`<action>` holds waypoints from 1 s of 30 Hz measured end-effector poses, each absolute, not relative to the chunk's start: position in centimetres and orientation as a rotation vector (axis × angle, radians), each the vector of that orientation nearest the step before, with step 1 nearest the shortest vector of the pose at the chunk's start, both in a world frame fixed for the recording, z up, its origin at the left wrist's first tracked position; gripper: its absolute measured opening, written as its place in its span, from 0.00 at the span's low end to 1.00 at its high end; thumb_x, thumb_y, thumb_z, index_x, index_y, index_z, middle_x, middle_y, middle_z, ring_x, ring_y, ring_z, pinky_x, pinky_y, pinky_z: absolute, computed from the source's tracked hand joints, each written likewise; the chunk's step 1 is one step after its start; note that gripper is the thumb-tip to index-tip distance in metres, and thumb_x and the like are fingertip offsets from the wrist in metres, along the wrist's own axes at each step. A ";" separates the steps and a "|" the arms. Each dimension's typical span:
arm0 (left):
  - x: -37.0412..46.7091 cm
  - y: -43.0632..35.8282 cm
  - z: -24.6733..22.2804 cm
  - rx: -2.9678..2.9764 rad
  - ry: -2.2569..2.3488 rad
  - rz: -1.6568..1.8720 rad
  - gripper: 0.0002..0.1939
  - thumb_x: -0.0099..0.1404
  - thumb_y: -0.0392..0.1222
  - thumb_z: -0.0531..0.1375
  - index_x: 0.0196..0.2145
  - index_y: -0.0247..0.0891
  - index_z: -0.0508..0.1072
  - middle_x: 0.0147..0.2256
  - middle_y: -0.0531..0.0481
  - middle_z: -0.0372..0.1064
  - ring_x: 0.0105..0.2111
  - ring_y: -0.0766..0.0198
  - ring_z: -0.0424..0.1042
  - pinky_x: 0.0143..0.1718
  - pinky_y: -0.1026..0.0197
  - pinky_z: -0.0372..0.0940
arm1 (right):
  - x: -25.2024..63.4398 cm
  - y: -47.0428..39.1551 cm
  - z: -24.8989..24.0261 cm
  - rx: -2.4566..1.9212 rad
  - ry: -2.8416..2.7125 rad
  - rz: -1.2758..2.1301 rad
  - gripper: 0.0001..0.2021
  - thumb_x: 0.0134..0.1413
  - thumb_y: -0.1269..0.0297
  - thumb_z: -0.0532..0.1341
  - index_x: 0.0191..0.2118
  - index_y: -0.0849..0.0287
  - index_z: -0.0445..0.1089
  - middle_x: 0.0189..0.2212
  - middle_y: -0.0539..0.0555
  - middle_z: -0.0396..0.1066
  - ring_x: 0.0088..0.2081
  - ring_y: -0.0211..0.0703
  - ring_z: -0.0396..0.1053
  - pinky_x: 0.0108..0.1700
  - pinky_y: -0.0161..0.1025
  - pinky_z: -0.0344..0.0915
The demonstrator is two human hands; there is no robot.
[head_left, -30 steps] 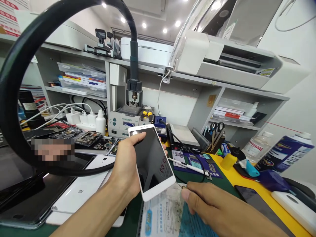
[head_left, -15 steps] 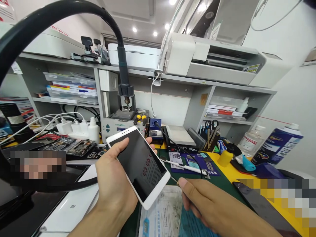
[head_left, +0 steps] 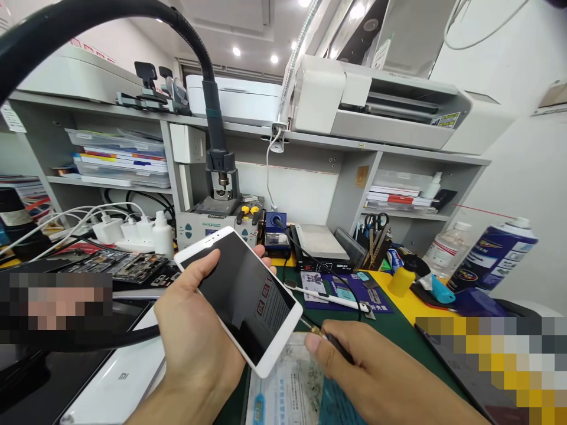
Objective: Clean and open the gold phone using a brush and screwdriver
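A white-framed phone (head_left: 245, 295) with a dark, reflecting screen lies tilted in my left hand (head_left: 197, 330). The left thumb rests over its upper left edge, and fingertips wrap round the far side. My right hand (head_left: 354, 360) is closed on a slim screwdriver (head_left: 330, 337) with a dark handle and a brass-coloured collar. The metal shaft points at the phone's lower right edge; whether the tip touches cannot be made out. Below both hands lies a worn printed pad (head_left: 287, 378) on the green mat (head_left: 398, 330).
A white Mi device (head_left: 119, 378) lies at the left, below circuit boards (head_left: 139, 267). A black hose (head_left: 190, 35) arches overhead at the left. Behind stand a soldering station (head_left: 321, 265) and a scissors holder (head_left: 376, 239). A yellow bottle (head_left: 402, 280) and spray can (head_left: 494, 251) stand right.
The right thumb and fingers have shifted on the screwdriver, so its collar and dark handle now show. The phone sits slightly further left in view, as does the background.
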State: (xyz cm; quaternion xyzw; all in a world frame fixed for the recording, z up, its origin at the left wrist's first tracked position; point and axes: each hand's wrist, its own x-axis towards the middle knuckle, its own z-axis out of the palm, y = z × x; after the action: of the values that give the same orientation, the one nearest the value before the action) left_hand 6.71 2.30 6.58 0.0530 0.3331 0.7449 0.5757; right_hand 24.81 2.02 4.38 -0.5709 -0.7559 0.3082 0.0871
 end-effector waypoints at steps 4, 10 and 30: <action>6.9 2.5 6.6 0.108 0.772 1.753 0.18 0.61 0.42 0.58 0.41 0.26 0.82 0.39 0.33 0.80 0.24 0.56 0.75 0.21 0.59 0.70 | 25.0 1.6 4.6 -1.809 -2.039 1.053 0.30 0.65 0.36 0.41 0.32 0.53 0.69 0.32 0.51 0.69 0.35 0.46 0.65 0.37 0.38 0.62; 7.1 2.5 6.5 0.052 0.715 1.797 0.18 0.59 0.43 0.59 0.35 0.26 0.83 0.37 0.32 0.80 0.26 0.53 0.76 0.22 0.57 0.71 | 24.9 1.8 4.5 -1.725 -2.183 0.948 0.26 0.66 0.40 0.45 0.33 0.55 0.70 0.30 0.52 0.70 0.33 0.46 0.67 0.39 0.38 0.65; 6.3 2.4 6.1 0.106 0.561 1.753 0.17 0.63 0.41 0.55 0.42 0.31 0.80 0.30 0.36 0.78 0.29 0.47 0.79 0.27 0.51 0.76 | 24.8 1.3 4.0 -1.664 -2.271 1.019 0.27 0.67 0.42 0.41 0.34 0.53 0.70 0.38 0.54 0.73 0.39 0.48 0.71 0.48 0.42 0.65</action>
State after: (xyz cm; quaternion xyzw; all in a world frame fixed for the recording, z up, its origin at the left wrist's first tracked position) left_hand 6.33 2.39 6.07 0.0457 0.2423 0.7576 0.6044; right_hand 24.84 1.29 4.00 -0.5542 -0.7564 0.3395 0.0735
